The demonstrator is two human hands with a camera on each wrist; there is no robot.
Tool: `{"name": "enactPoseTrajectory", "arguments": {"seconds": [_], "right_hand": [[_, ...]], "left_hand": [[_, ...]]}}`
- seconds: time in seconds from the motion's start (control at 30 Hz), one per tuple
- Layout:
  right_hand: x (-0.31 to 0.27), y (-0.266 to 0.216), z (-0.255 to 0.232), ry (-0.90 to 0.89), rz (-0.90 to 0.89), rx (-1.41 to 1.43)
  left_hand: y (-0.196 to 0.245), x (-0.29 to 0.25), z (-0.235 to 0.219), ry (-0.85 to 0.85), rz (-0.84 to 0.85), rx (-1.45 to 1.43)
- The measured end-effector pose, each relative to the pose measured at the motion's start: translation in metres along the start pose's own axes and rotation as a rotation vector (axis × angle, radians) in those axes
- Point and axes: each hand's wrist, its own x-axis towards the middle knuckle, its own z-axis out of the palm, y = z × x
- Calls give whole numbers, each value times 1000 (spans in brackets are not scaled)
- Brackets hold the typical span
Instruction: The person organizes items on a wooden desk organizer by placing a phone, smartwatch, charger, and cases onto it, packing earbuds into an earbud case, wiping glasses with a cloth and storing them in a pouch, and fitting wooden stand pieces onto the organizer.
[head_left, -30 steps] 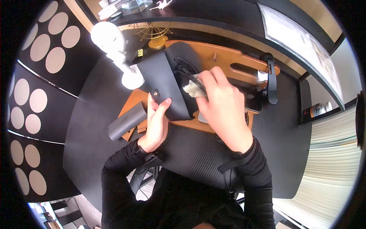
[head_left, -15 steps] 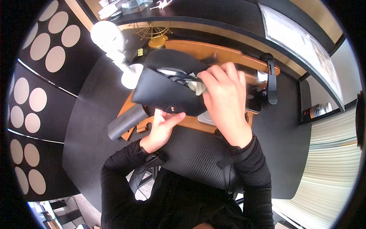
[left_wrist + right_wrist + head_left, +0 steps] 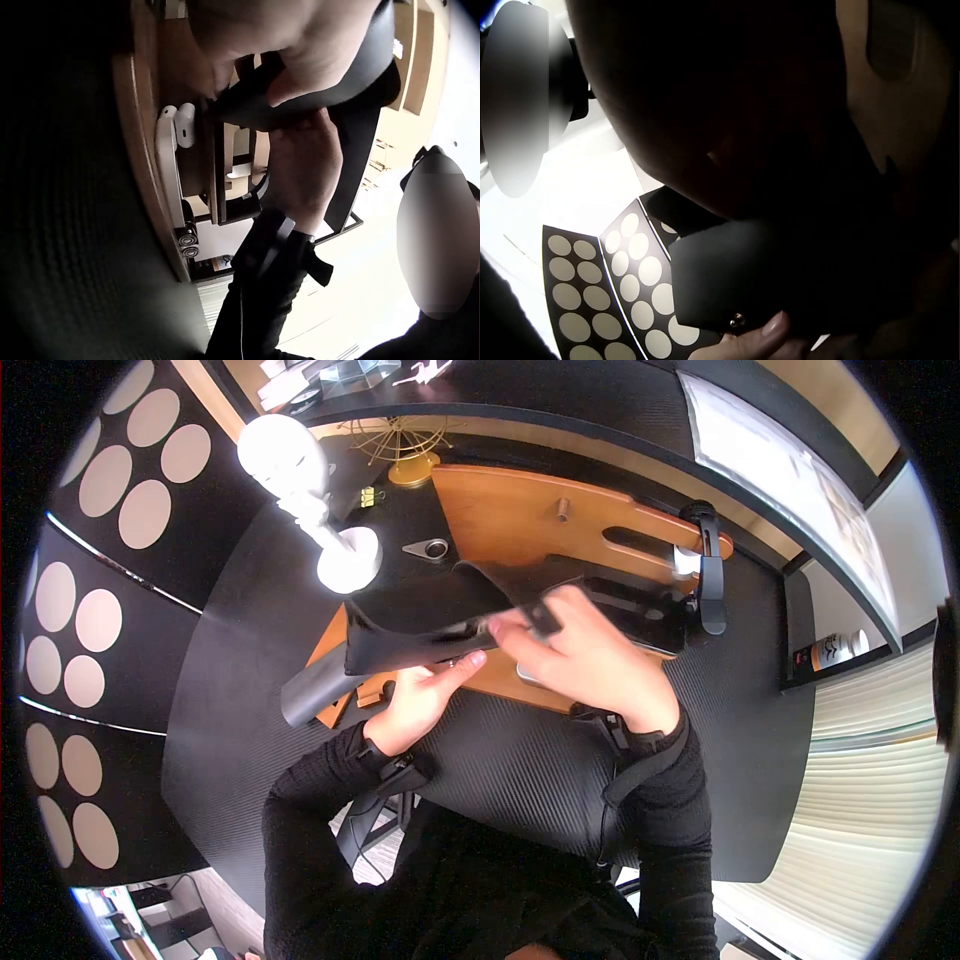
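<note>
A black pouch (image 3: 410, 622), with its mouth turned toward the body, is above the desk in the head view. My left hand (image 3: 418, 705) grips its lower edge, thumb on the near side. At the pouch's right end is my right hand (image 3: 598, 672), bent fingers touching the mouth; blur hides their exact hold. A small dark piece (image 3: 543, 618) shows by those fingers. In the left wrist view, the pouch (image 3: 341, 86) lies between my left hand (image 3: 289, 37) and right hand (image 3: 306, 165). A metal stud (image 3: 737, 320) marks the pouch near my left thumb in the right wrist view.
Behind the pouch stands a brown wooden stand (image 3: 520, 510). A black cylinder (image 3: 318, 688) lies left, below a white lamp (image 3: 350, 560). A black phone (image 3: 655, 622) and headphone-like black object (image 3: 712, 575) are right. A grey teardrop-shaped item (image 3: 430, 548) lies behind.
The pouch has tilted and come lower, uncovering the teardrop-shaped item and more of the wooden stand. My right hand has moved down, and the pale cloth and dark-framed item are out of sight.
</note>
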Motion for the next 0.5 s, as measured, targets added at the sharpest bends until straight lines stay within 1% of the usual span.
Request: {"name": "enactPoseTrajectory", "arguments": {"seconds": [0.03,0.07,0.1,0.13,0.17,0.23,0.27,0.3,0.37,0.4,0.43,0.5], "right_hand": [[1,0,1,2,-1,0],[3,0,2,-25,-90,7],[3,1,3,-52,-179,16],[2,-4,0,-104,-96,25],[1,-5,0,-106,-96,27],[0,-6,0,225,-317,-341],[4,-3,-1,246,-386,-301],[3,-4,-2,245,-387,-303],[1,-10,-8,213,-365,-122],[1,-16,-11,320,-392,-147],[2,-15,-16,428,-418,-143],[1,-15,-26,640,-361,-209]], "left_hand": [[0,0,0,-4,44,3],[0,1,-1,-26,46,-70],[0,2,-1,-26,46,-70],[4,3,1,-40,53,-100],[7,4,2,-53,60,-129],[8,8,2,-33,49,-152],[9,8,2,-17,39,-175],[12,8,3,-16,40,-176],[19,8,3,-96,-78,-403],[19,9,8,-55,-25,-432],[17,8,5,-54,-24,-432],[9,6,-8,-37,-84,-502]]}}
